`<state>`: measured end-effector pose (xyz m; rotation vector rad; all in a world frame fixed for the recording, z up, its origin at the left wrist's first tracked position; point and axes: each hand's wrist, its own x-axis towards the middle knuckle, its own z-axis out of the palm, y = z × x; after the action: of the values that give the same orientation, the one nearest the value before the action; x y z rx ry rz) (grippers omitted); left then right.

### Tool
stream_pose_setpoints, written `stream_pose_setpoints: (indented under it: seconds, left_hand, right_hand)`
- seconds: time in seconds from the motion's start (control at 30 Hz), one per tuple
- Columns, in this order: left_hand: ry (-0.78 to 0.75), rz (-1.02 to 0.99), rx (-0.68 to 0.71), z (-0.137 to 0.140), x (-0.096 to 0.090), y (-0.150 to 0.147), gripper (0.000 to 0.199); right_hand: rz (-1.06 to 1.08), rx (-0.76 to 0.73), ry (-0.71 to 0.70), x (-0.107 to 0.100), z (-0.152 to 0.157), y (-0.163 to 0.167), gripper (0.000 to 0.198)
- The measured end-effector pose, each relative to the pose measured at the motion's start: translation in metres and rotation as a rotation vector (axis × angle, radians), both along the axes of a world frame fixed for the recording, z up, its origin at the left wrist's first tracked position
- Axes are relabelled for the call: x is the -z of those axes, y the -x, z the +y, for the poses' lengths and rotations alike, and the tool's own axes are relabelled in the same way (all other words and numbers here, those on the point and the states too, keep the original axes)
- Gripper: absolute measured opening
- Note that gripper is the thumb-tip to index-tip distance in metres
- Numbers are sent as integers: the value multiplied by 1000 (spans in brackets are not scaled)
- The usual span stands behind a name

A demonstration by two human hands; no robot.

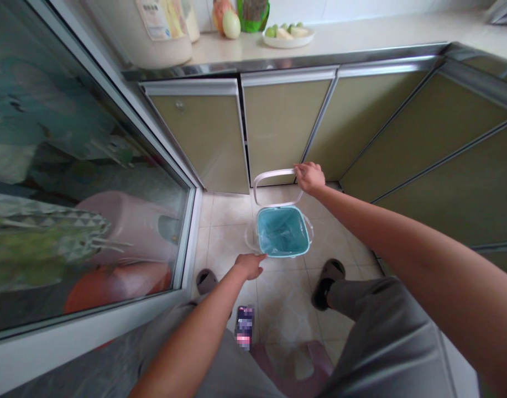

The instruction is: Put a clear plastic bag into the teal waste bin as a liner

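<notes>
A light blue bin (283, 256) stands on the tiled floor in front of me, lined with what looks like a thin clear plastic bag (283, 231). Clear loops stick out at both sides of it; I cannot tell if they belong to the bag. My right hand (311, 178) is closed around one corner of a white rectangular rim ring (273, 173), lifted and tilted behind the bin. At the bin's near left corner is my left hand (250, 266), a finger stretched out to the blue edge and the thumb apart below.
Cabinet doors (195, 138) rise behind the bin, one slightly ajar. A glass sliding door (153, 193) stands at left. A phone (244, 326) and a pink stool (315, 359) are on the floor below. The counter above bears a plate of fruit (288, 37) and a large jar (157, 38).
</notes>
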<state>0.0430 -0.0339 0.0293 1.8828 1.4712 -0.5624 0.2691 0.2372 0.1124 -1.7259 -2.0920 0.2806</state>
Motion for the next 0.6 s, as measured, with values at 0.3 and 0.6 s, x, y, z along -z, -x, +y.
stream_pose_setpoints:
  seconds: [0.3, 0.6]
  left_hand:
    - [-82, -89, -63, 0, 10, 4, 64]
    - [-274, -202, -687, 23, 33, 18, 29]
  right_hand:
    - [56, -40, -32, 4, -3, -5, 59]
    - [356, 201, -97, 57, 5, -54, 47]
